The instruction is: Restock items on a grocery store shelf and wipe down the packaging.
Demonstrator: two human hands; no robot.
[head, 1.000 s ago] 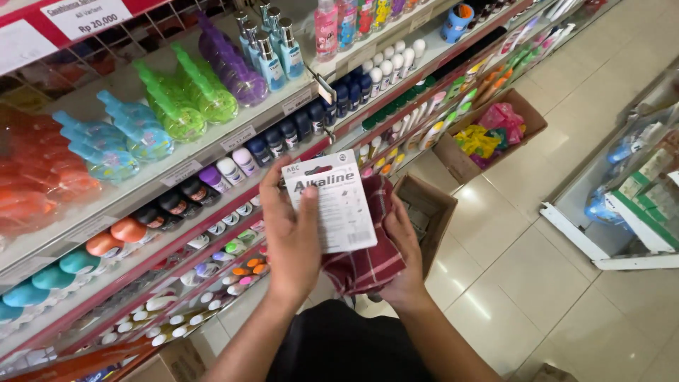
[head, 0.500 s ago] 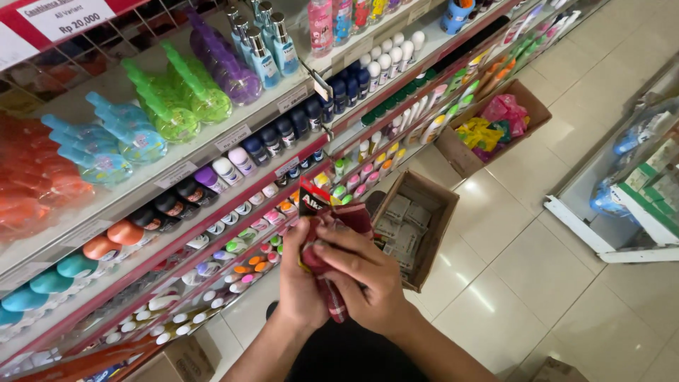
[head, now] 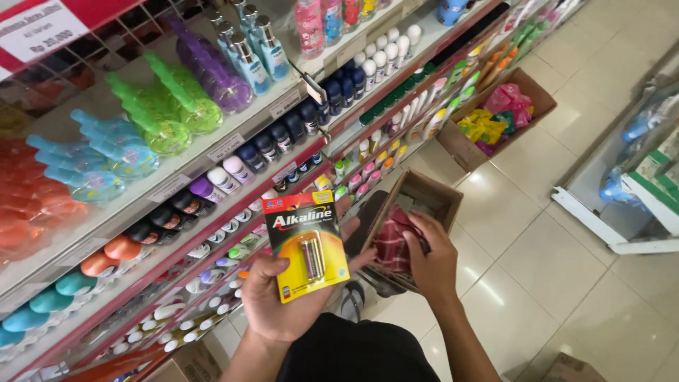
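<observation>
My left hand (head: 283,301) holds a flat battery card (head: 305,244), red on top and yellow below, with two small cells under a clear blister, its front turned up towards me. My right hand (head: 433,256) grips a red checked cloth (head: 393,242) low in front of me, over an open cardboard box (head: 424,192) on the floor. The cloth is bunched and partly hidden by my fingers. Both hands are in front of a red shop shelf (head: 212,233).
The shelf rows carry roll-on bottles, coloured bottles (head: 170,113) and small tubes. A second cardboard box (head: 495,117) with bright packets stands further along the aisle. A white display stand (head: 622,198) is at right on the tiled floor (head: 566,283).
The battery card showed its white back while both hands held it with the cloth. Now the card is turned front up in my left hand, and my right hand has carried the cloth away.
</observation>
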